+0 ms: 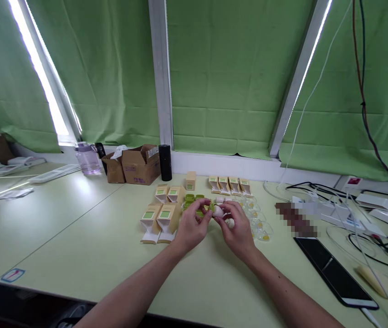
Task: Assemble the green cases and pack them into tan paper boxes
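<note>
Mid-tabletop (pixel 108 255), fingers of L hand (pixel 193 224) pinch a green bit (pixel 211 207) & those of R hand (pixel 237 226) a white ball (pixel 218 212), prob. part-done, w/ loose green pcs. (pixel 189 197) at 11 o'clock, clear cups (pixel 260 224) at 3, unshut boxes (pixel 167 217) at 9.

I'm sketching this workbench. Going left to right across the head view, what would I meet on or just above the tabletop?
Purple-lidded water bottle → larger open cardboard box → black cylinder → left hand → small rounded white item → right hand → dark-screened phone or tablet.
</note>
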The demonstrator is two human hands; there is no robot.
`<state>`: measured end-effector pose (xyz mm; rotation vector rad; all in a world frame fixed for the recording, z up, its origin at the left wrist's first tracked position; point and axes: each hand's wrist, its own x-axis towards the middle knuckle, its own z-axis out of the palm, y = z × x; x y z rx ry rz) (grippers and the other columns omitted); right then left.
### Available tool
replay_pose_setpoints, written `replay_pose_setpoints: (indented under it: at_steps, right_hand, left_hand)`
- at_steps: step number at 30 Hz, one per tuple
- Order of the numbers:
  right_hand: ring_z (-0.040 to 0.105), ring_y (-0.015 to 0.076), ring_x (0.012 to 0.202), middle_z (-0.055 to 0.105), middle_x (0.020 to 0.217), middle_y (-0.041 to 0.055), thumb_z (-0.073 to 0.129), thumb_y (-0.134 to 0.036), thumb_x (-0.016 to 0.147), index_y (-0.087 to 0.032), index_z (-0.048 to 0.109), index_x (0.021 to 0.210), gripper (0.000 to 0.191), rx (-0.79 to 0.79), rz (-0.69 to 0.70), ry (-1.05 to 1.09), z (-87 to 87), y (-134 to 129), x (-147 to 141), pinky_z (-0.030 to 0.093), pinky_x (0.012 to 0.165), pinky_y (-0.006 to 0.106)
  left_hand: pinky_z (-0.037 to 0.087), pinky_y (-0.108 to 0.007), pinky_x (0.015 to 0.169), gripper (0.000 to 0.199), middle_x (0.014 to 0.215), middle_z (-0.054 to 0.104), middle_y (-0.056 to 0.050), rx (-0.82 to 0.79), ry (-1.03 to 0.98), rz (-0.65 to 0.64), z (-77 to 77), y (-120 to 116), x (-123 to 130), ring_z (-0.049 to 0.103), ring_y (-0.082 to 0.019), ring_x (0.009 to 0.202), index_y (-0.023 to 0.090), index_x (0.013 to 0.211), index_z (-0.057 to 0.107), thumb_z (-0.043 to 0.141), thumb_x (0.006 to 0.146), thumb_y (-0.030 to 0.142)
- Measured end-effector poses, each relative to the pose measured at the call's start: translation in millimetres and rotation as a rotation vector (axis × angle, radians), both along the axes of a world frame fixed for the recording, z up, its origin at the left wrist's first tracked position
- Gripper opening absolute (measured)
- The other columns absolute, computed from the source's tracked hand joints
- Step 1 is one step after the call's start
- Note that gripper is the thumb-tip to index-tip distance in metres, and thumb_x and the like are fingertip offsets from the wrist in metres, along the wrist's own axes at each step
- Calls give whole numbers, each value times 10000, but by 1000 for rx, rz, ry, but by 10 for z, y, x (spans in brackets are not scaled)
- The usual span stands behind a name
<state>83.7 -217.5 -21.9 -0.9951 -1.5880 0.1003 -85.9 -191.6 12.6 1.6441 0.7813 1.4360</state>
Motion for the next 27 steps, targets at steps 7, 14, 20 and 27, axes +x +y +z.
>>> replay_pose_setpoints:
  at_steps: [7, 14, 20, 27]
  right_hand:
    - [658, 285, 1139, 617, 1256, 139, 578, -254, 1010, -247, 588, 1294, 285, 105, -88, -202, -22, 2, 28, 639, 900, 459]
    - [646, 307, 1202, 601, 1296, 158, 595, -243, 985, -231, 536, 1398, 418, 114, -112, -316, 16, -27, 48, 633, 927, 451]
    - [704, 276, 1020, 618, 1218, 145, 566, -237, 1004, -230, 576, 1345, 341, 120, -150, -395, 17, -19, 58, 639, 778, 400]
    - [703, 279, 1061, 628, 1241, 150, 536, -222, 1023, -218, 568, 1323, 302, 115, -152, -432, 23, -7, 68, 637, 818, 396]
  left_hand:
    - [602, -280, 650, 387, 1191, 734, -135, -94, -13, -127, -87, 41, 42, 691, -251, 958, 229, 1180, 759, 812, 815, 343]
    - [640, -367, 810, 323, 1154, 751, -156, -104, -41, -167, -103, 69, 60, 727, -291, 1041, 195, 1110, 759, 788, 842, 373]
    - [637, -365, 799, 329, 1183, 750, -152, -63, 35, -130, -136, 48, 56, 728, -292, 1034, 205, 1151, 753, 764, 861, 359]
    - [643, -348, 831, 316, 1205, 754, -142, -5, 96, -102, -181, 69, 56, 740, -278, 1045, 198, 1192, 743, 714, 904, 323]
